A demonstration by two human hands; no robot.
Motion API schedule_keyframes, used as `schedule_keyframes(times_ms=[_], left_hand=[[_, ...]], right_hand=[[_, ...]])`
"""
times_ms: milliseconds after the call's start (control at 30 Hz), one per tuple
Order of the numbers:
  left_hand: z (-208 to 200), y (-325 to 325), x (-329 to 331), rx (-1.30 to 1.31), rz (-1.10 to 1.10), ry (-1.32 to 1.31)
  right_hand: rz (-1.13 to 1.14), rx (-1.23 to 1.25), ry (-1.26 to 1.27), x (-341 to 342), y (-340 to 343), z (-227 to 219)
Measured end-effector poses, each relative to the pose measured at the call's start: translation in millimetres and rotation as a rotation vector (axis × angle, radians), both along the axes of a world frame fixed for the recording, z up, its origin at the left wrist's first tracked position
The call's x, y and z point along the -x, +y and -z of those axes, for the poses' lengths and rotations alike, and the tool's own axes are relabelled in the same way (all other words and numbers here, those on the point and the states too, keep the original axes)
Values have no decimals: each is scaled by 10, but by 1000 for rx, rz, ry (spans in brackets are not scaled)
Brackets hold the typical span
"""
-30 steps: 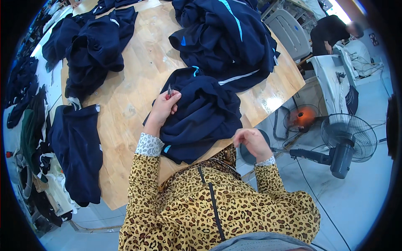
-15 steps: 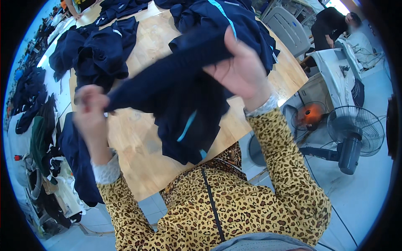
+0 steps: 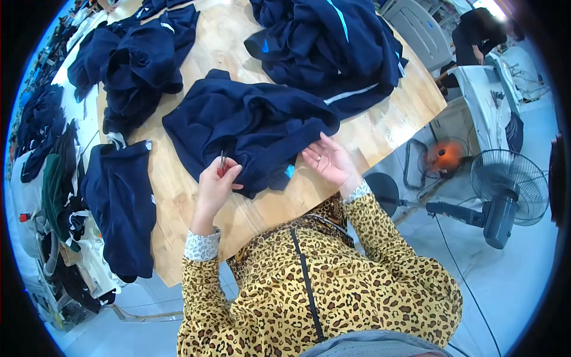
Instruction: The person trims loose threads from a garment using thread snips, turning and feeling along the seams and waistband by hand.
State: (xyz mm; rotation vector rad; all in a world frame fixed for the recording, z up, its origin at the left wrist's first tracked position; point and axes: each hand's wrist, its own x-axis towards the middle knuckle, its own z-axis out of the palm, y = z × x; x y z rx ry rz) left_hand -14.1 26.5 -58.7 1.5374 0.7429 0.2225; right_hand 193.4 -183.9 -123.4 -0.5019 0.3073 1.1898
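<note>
A navy garment (image 3: 238, 119) lies spread and rumpled on the wooden table in front of me, a light-blue strip showing at its near right edge. My left hand (image 3: 219, 181) is closed around small red-handled thread snips (image 3: 223, 162), metal tips pointing away from me over the garment's near edge. At the garment's right end, my right hand (image 3: 331, 160) is open, palm up and fingers spread, with a ring on one finger. Its fingertips are at the hem; I cannot tell whether they touch it.
More navy garments are heaped at the far right (image 3: 333, 47) and far left (image 3: 143, 65). Another navy piece (image 3: 122, 208) hangs over the table's left edge. A standing fan (image 3: 499, 196) and a grey chair (image 3: 416, 35) are right of the wooden table (image 3: 196, 238). A person (image 3: 476, 38) bends beyond.
The garment, held up and stretched between both hands before, now lies on the table. Both hands have come down nearer to me; the right has let go, and the snips now show in the left.
</note>
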Motion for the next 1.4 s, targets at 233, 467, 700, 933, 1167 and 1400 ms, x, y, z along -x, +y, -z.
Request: schedule_keyframes(times_ms=[233,467,700,933,1167,1400], left_hand=[[-31,-70,53,128,-15,-81],[-201,-245,143,157,-22,-194],[19,-360,152,211,-34,-86],[222,-442,115,-110,56,-30],[197,-491,103,-203,61,-77],[200,-490,117,-140,49,-42]], right_hand=[[-162,46,-12,637,-36,-291],[-131,71,117,776,340,-252],[89,52,-91,792,297,-258],[331,543,-1185,914,260,-298],[32,490,-2125,758,361,-545],[-81,374,-2235,650,594,-544]])
